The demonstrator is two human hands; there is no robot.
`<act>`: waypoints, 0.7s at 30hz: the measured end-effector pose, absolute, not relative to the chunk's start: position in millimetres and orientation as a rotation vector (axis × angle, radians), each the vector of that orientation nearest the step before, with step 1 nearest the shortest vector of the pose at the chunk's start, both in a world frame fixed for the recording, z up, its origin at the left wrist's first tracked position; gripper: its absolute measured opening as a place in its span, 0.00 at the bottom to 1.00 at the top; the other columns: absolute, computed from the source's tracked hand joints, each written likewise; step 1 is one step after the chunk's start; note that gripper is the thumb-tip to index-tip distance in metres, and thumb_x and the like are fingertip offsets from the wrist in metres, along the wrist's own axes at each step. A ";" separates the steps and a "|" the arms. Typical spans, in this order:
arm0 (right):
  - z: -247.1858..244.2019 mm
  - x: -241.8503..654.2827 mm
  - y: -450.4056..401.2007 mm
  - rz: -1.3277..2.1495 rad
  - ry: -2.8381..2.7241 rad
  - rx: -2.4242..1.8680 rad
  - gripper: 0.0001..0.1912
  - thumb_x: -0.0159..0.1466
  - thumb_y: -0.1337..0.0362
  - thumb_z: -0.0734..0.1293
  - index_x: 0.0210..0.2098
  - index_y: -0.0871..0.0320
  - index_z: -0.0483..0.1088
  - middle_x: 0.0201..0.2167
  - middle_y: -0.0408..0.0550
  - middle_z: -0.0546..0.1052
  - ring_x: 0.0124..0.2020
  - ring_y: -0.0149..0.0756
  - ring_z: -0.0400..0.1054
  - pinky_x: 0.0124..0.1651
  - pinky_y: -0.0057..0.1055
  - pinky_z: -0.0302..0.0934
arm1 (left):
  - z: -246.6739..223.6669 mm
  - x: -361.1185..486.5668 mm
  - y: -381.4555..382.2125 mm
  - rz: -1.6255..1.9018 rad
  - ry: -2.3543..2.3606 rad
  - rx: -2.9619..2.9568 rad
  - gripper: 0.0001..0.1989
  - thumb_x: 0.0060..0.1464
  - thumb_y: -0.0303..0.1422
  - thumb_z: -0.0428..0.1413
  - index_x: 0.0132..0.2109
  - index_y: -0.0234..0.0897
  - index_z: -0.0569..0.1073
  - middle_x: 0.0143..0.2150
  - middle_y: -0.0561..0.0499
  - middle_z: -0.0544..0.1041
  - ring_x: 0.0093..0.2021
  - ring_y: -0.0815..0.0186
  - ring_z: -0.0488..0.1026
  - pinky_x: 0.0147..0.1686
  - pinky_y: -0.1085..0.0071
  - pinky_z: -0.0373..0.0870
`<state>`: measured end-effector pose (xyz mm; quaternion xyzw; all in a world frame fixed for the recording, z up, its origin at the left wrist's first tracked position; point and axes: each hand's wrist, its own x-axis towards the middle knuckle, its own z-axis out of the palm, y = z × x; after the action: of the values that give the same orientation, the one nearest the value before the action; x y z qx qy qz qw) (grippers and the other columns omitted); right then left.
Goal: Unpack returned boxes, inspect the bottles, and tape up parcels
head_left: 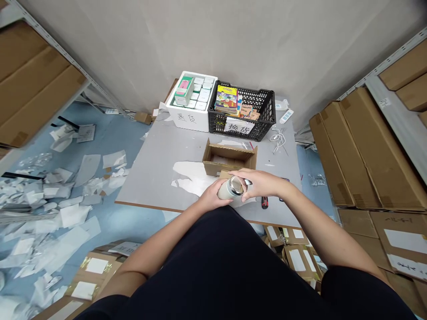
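A pale tumbler (226, 191) with a shiny metal rim and a small handle is tilted between my two hands at the table's front edge. My left hand (211, 197) wraps around its body from the left. From the right, my right hand (257, 182) grips the top by the rim and handle; the exact placing of its fingertips is partly hidden. Just beyond my hands stands an open cardboard box (212, 169), its flaps up. A red and black box cutter (264, 202) lies to the right of my right hand.
At the back of the table (150, 178) are a white foam box (188, 121) of small cartons and a black crate (216, 126) with books (227, 98). A white cable (277, 141) lies right. Paper scraps (70, 213) litter the floor; shelves with cartons (373, 146) flank both sides.
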<state>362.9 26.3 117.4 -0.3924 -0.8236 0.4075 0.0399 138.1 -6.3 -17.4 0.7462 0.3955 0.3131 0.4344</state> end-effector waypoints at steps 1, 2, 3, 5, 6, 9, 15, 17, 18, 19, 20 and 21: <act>117.0 363.2 26.8 1.262 -2.512 -1.188 0.48 0.51 0.51 0.76 0.67 0.50 0.55 0.59 0.52 0.69 0.59 0.49 0.62 0.59 0.43 0.58 | -17.0 138.3 -6.7 0.772 0.976 1.835 0.37 0.43 0.37 0.67 0.60 0.39 0.64 0.58 0.43 0.71 0.56 0.53 0.70 0.55 0.57 0.67; 117.0 363.8 27.4 1.280 -2.502 -1.167 0.49 0.52 0.51 0.76 0.68 0.50 0.54 0.61 0.52 0.67 0.61 0.49 0.61 0.60 0.43 0.57 | -16.1 138.5 -7.0 0.761 0.968 1.809 0.38 0.43 0.38 0.67 0.61 0.39 0.64 0.58 0.43 0.71 0.56 0.52 0.70 0.55 0.57 0.67; 117.4 364.7 28.1 1.298 -2.494 -1.143 0.49 0.53 0.51 0.75 0.68 0.49 0.53 0.62 0.53 0.66 0.62 0.49 0.60 0.61 0.44 0.56 | -14.7 138.9 -7.1 0.749 0.959 1.783 0.38 0.43 0.39 0.67 0.61 0.39 0.64 0.58 0.42 0.71 0.55 0.52 0.70 0.54 0.57 0.67; 119.0 366.8 29.6 1.315 -2.483 -1.096 0.51 0.54 0.51 0.75 0.70 0.48 0.49 0.64 0.53 0.63 0.64 0.50 0.57 0.63 0.45 0.54 | -10.5 139.6 -6.7 0.737 0.952 1.735 0.39 0.42 0.41 0.67 0.61 0.38 0.64 0.57 0.42 0.72 0.55 0.51 0.71 0.53 0.56 0.68; 120.0 367.7 30.2 1.310 -2.478 -1.075 0.52 0.54 0.51 0.75 0.70 0.48 0.46 0.65 0.53 0.61 0.65 0.50 0.55 0.63 0.46 0.53 | -7.8 140.0 -6.2 0.738 0.950 1.716 0.40 0.42 0.42 0.67 0.61 0.38 0.64 0.56 0.42 0.72 0.54 0.50 0.71 0.53 0.56 0.68; 123.4 368.2 30.1 1.256 -2.446 -1.057 0.55 0.53 0.50 0.75 0.71 0.45 0.42 0.67 0.52 0.56 0.67 0.52 0.52 0.65 0.49 0.50 | 0.8 140.5 -4.4 0.748 0.936 1.674 0.40 0.42 0.42 0.67 0.61 0.37 0.64 0.56 0.42 0.73 0.55 0.50 0.71 0.53 0.56 0.68; 124.1 362.6 24.4 1.196 -2.317 -1.081 0.56 0.53 0.50 0.76 0.71 0.42 0.41 0.68 0.51 0.55 0.66 0.52 0.54 0.66 0.51 0.50 | 12.5 139.2 -0.4 0.755 0.852 1.609 0.40 0.42 0.42 0.67 0.61 0.36 0.65 0.55 0.42 0.74 0.53 0.51 0.72 0.52 0.57 0.68; 121.7 364.3 24.0 1.230 -2.202 -1.066 0.59 0.51 0.50 0.77 0.71 0.42 0.39 0.68 0.52 0.55 0.64 0.50 0.56 0.66 0.50 0.50 | 15.5 139.0 0.8 0.766 0.831 1.591 0.41 0.42 0.43 0.67 0.61 0.36 0.64 0.56 0.42 0.73 0.54 0.50 0.72 0.53 0.57 0.68; 119.8 366.0 24.2 1.258 -2.134 -1.044 0.60 0.50 0.50 0.77 0.71 0.43 0.38 0.68 0.53 0.54 0.64 0.50 0.58 0.65 0.50 0.51 | 17.2 139.0 1.4 0.775 0.826 1.584 0.41 0.42 0.43 0.67 0.61 0.36 0.64 0.56 0.41 0.73 0.54 0.50 0.71 0.53 0.57 0.67; 117.4 367.9 24.6 1.293 -2.065 -1.011 0.62 0.50 0.49 0.78 0.71 0.43 0.37 0.68 0.54 0.54 0.63 0.49 0.59 0.65 0.50 0.52 | 19.2 138.9 2.0 0.787 0.822 1.577 0.41 0.42 0.44 0.67 0.62 0.35 0.64 0.57 0.41 0.72 0.55 0.50 0.70 0.54 0.57 0.67; 114.5 369.5 25.0 1.331 -1.997 -0.975 0.62 0.49 0.49 0.78 0.71 0.44 0.37 0.68 0.55 0.55 0.63 0.49 0.59 0.65 0.49 0.52 | 21.3 138.8 2.6 0.801 0.817 1.567 0.42 0.42 0.44 0.67 0.62 0.35 0.64 0.57 0.40 0.72 0.56 0.50 0.70 0.54 0.57 0.66; 110.8 370.5 25.3 1.369 -1.933 -0.941 0.62 0.48 0.48 0.78 0.71 0.45 0.38 0.67 0.55 0.57 0.63 0.49 0.59 0.65 0.49 0.52 | 23.6 138.6 3.4 0.815 0.811 1.556 0.42 0.41 0.44 0.67 0.62 0.35 0.64 0.58 0.40 0.72 0.56 0.49 0.70 0.55 0.57 0.66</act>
<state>370.5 25.3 110.8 -0.3531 -0.7255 0.5136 0.2920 138.6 3.4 23.6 0.6621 0.3450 0.3470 0.5676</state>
